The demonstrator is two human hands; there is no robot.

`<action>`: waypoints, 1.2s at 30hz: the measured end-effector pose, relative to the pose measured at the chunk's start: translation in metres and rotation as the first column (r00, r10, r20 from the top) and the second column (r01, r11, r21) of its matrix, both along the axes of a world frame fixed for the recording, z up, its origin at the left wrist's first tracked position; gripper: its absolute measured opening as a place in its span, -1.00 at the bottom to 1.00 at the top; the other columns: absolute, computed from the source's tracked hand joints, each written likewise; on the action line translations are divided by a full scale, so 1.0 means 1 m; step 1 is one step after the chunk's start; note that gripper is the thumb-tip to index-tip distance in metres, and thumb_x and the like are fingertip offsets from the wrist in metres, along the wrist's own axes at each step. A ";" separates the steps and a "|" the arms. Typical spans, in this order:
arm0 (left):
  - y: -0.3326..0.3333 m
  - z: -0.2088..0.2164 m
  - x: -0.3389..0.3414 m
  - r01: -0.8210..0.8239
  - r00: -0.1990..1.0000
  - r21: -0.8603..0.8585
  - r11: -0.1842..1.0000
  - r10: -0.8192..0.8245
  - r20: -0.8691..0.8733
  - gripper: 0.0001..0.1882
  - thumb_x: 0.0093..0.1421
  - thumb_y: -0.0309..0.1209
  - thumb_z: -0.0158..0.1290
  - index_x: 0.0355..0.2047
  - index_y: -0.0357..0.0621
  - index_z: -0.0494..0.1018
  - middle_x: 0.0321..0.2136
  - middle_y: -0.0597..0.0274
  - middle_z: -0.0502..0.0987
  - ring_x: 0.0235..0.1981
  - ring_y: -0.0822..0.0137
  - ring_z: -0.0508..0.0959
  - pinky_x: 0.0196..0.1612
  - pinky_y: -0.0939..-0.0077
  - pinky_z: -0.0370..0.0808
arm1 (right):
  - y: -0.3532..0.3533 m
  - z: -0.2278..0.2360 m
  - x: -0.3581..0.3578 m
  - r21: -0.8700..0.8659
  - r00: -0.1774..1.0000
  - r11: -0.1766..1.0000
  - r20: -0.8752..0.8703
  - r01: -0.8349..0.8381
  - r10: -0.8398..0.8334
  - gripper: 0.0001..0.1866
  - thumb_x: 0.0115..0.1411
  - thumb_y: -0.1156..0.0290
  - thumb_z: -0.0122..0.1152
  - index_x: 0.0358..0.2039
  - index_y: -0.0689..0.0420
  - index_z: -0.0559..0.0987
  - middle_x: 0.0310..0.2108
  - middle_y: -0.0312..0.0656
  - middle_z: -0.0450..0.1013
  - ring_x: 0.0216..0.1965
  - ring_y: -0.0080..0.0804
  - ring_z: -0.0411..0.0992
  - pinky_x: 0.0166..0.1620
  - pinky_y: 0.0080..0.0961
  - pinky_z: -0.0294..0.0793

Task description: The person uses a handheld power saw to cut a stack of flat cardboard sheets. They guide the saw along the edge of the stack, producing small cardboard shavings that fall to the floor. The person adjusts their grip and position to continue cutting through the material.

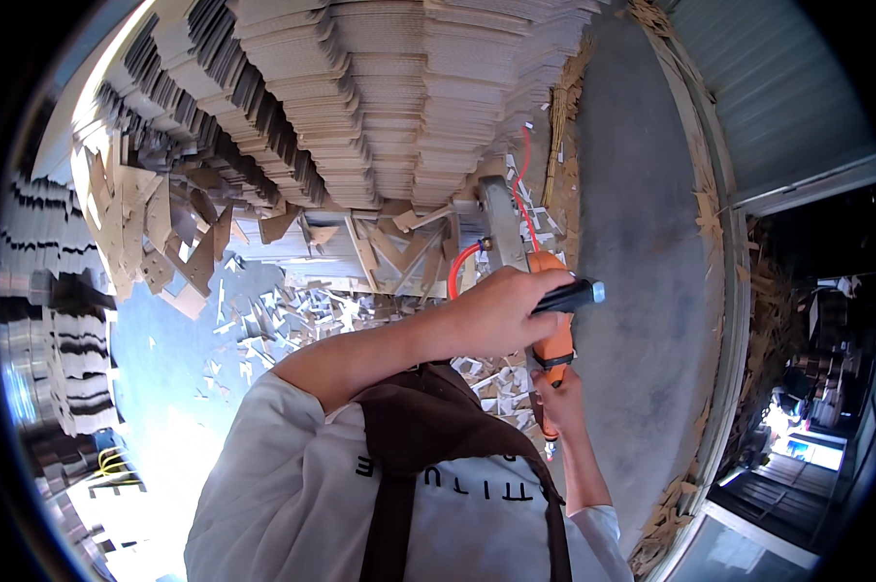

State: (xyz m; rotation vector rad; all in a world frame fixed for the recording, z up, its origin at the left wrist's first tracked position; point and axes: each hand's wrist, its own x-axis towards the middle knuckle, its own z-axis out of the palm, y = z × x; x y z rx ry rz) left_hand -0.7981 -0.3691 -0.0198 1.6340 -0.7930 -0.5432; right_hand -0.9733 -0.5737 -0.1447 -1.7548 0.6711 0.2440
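Note:
An orange handheld power tool (554, 341) is in front of my body on the right side, its long grey metal head (501, 218) pointing away from me toward the cardboard stacks. My left hand (511, 308) reaches across and is closed around the black side handle (569, 296). Farther back, my right hand (560, 400) wraps the narrow rear grip of the orange body. A red hose (463, 264) curves beside the head, and a thin red line (526, 189) runs out past it.
Tall stacks of cut cardboard sheets (380, 97) rise ahead. Torn cardboard scraps (166, 223) hang and lie at the left, and small offcuts (302, 315) litter the floor. To the right is grey floor (642, 291), bordered by a ledge (729, 388) with scraps along it.

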 end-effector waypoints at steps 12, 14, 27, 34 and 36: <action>-0.021 -0.022 0.005 -0.077 0.997 -0.100 0.992 0.076 -0.022 -0.62 0.14 -0.46 0.02 0.00 -0.24 0.38 -0.45 -0.04 0.51 -0.40 0.01 0.58 -0.29 0.24 0.49 | -0.029 0.013 0.020 -0.048 0.998 0.998 -0.056 -0.040 0.037 -0.82 0.13 0.45 0.29 -0.44 0.22 0.45 -0.65 -0.35 0.39 -0.68 -0.65 0.30 -0.62 -0.57 0.26; -0.032 -0.018 0.009 -0.088 0.996 -0.074 0.993 0.088 0.001 -0.61 0.14 -0.45 0.02 0.01 -0.23 0.38 -0.44 -0.05 0.52 -0.38 0.02 0.58 -0.27 0.25 0.49 | -0.046 0.011 0.022 -0.029 0.997 0.998 -0.049 -0.058 0.056 -0.81 0.13 0.43 0.31 -0.43 0.22 0.46 -0.63 -0.34 0.41 -0.67 -0.65 0.31 -0.61 -0.58 0.28; -0.065 -0.018 -0.008 -0.328 0.942 0.013 0.945 0.328 -0.077 -0.55 0.12 -0.41 0.03 0.04 -0.26 0.39 -0.46 -0.07 0.53 -0.43 0.07 0.59 -0.29 0.30 0.50 | -0.127 -0.007 0.065 -0.142 0.897 0.886 -0.085 -0.441 0.433 -0.68 0.08 0.30 0.34 -0.36 0.32 0.52 -0.56 -0.23 0.47 -0.52 -0.54 0.37 -0.41 -0.47 0.40; -0.073 -0.045 -0.010 -0.401 0.915 -0.013 0.916 0.401 -0.038 -0.52 0.10 -0.39 0.02 0.06 -0.29 0.39 -0.39 -0.16 0.54 -0.36 -0.01 0.60 -0.23 0.27 0.51 | -0.132 -0.022 0.074 -0.145 0.879 0.868 -0.054 -0.476 0.473 -0.68 0.09 0.30 0.35 -0.33 0.32 0.52 -0.51 -0.24 0.48 -0.48 -0.56 0.37 -0.38 -0.48 0.40; -0.075 -0.047 -0.009 -0.401 0.916 0.007 0.916 0.401 -0.034 -0.51 0.10 -0.39 0.02 0.06 -0.29 0.39 -0.36 -0.18 0.55 -0.33 -0.05 0.59 -0.20 0.23 0.51 | -0.132 -0.022 0.072 -0.120 0.881 0.873 -0.064 -0.473 0.469 -0.69 0.10 0.31 0.35 -0.34 0.30 0.51 -0.52 -0.26 0.48 -0.49 -0.58 0.36 -0.41 -0.50 0.39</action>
